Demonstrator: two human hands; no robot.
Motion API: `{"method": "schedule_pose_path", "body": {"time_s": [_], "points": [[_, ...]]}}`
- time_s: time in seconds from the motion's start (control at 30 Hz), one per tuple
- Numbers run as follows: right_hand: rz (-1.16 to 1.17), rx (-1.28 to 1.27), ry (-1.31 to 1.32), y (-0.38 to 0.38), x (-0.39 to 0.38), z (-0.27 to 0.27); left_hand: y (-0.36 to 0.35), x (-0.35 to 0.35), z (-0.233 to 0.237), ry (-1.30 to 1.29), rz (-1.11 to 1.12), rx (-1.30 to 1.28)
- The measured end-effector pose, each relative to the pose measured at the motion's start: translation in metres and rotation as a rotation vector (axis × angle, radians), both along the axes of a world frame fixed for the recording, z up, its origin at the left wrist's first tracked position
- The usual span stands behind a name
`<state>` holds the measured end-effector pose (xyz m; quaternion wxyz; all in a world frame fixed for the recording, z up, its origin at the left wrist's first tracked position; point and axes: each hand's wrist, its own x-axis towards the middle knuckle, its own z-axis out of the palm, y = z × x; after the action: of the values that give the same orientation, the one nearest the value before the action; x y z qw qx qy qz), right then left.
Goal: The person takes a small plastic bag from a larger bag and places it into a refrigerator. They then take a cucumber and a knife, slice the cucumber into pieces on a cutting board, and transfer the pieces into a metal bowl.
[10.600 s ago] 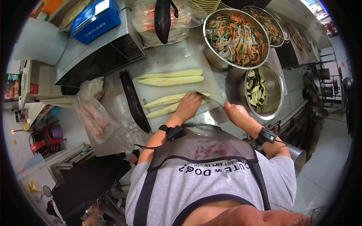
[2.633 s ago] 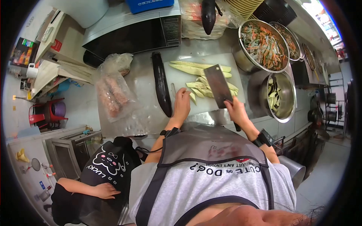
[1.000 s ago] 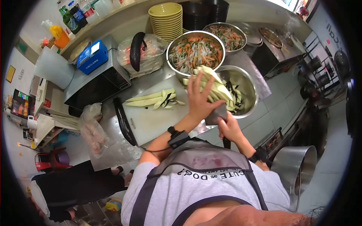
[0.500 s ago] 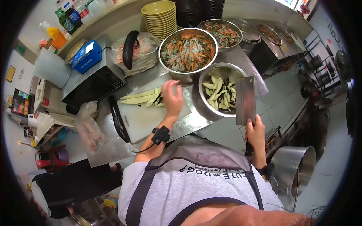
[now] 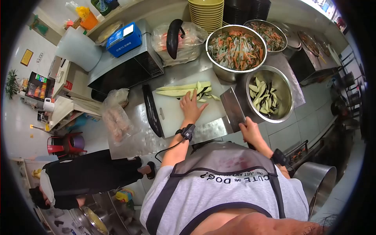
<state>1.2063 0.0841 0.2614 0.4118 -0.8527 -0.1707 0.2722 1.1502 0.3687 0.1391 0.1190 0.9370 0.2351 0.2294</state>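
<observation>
My left hand [image 5: 190, 106] is over the white cutting board [image 5: 176, 117], fingers spread, its fingertips at the long pale eggplant strips [image 5: 172, 90] and cut pieces with dark skin. In my right hand [image 5: 250, 131] is the handle of a broad cleaver [image 5: 234, 107], its blade between the board and a steel bowl [image 5: 290, 98]. That bowl holds cut eggplant pieces [image 5: 263, 96]. A whole dark eggplant [image 5: 151, 111] lies along the board's left edge.
Two bowls of shredded vegetables [image 5: 237, 51] [image 5: 266, 35] stand behind, beside stacked yellow bowls [image 5: 206, 15]. Another eggplant [image 5: 172, 39] rests on a plastic bag near the microwave [image 5: 129, 72]. Bagged food [image 5: 117, 117] lies at left. A person in black [image 5: 94, 174] is at lower left.
My left hand has come down to the eggplant on the board and spread its fingers. The cleaver has moved from over the bowl toward the board. The view has shifted left.
</observation>
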Motion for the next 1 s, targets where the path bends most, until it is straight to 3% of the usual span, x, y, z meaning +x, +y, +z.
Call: {"method": "schedule_pose_path", "body": {"time_s": [0.2, 0.27, 0.37, 0.47, 0.6, 0.8, 0.9, 1.0], "points": [[-0.158, -0.014, 0.076, 0.021, -0.006, -0.064, 0.01, 0.043, 0.022, 0.036, 0.067, -0.128], [-0.298, 0.22, 0.267, 0.026, -0.006, -0.082, 0.012, 0.043, 0.008, 0.054, 0.044, -0.125], [-0.421, 0.325, 0.5, 0.034, -0.007, -0.097, 0.008, 0.023, -0.011, 0.048, -0.107, -0.046], [-0.387, 0.372, 0.579, 0.037, -0.008, -0.123, 0.003, -0.007, -0.015, -0.045, -0.271, -0.145], [-0.278, 0.437, 0.669, 0.058, -0.007, -0.133, 0.007, -0.008, -0.01, -0.186, -0.294, -0.263], [-0.11, 0.375, 0.697, 0.099, -0.022, -0.128, -0.014, 0.012, 0.019, -0.118, -0.122, -0.126], [-0.129, 0.423, 0.74, 0.113, -0.037, -0.128, -0.01, 0.01, -0.008, -0.154, -0.156, -0.193], [-0.024, 0.35, 0.605, 0.115, -0.048, -0.11, -0.016, -0.004, -0.014, -0.321, -0.117, -0.273]]}}
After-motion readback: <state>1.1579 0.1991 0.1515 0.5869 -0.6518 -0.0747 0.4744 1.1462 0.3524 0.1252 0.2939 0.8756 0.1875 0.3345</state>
